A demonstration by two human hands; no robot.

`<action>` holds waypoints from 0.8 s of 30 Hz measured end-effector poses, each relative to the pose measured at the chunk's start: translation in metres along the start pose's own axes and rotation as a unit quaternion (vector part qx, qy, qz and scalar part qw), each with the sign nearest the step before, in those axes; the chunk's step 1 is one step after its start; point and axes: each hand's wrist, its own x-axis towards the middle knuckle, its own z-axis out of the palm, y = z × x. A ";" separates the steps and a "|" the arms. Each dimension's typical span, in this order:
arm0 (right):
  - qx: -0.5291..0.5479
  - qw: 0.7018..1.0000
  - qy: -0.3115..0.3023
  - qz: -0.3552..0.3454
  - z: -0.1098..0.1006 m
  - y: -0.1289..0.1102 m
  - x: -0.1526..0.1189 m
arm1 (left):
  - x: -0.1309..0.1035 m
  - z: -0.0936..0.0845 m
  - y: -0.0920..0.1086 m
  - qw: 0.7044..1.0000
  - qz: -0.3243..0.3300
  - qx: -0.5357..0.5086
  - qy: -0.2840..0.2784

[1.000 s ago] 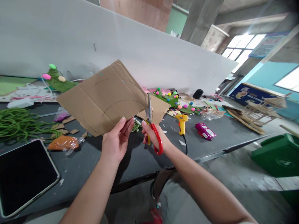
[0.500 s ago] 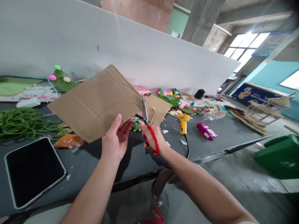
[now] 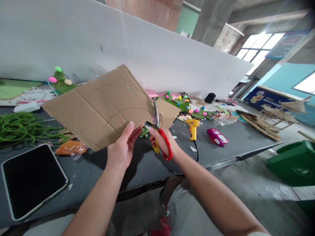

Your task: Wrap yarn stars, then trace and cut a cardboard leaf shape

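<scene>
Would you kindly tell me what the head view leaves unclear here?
Head view:
Held cardboard: back turned away from camera.
Farther cardboard: partly hidden by right hand and scissors.
Green yarn: cut off by left edge.
Green bin: cut off by right edge.
Poster: lettering blurred.

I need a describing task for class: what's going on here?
A person's left hand grips a sheet of cardboard by its lower edge, above a dark table. The right hand holds scissors with red and yellow handles, a blade at the cardboard's right corner; whether it cuts is unclear. Curved lines are drawn on the cardboard. A yellow glue gun is on the table to the right, a tablet and green cord to the left.
</scene>
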 end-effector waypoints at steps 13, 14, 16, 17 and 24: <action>-0.009 0.999 0.039 -0.018 0.006 0.004 0.006 | -0.001 -0.001 0.002 1.000 0.000 0.008 0.013; -0.005 0.999 0.046 -0.020 0.006 0.005 0.008 | -0.001 -0.002 0.002 1.000 -0.001 0.007 0.010; -0.009 0.998 0.058 -0.023 0.003 0.008 0.012 | 0.000 -0.004 0.002 1.000 0.000 0.004 0.008; -0.012 0.998 0.059 -0.022 0.001 0.010 0.013 | 0.000 -0.005 0.003 1.000 0.002 0.003 0.010; -0.002 1.000 -0.014 0.002 -0.020 0.016 0.012 | 0.008 -0.013 0.017 1.000 0.011 0.006 0.020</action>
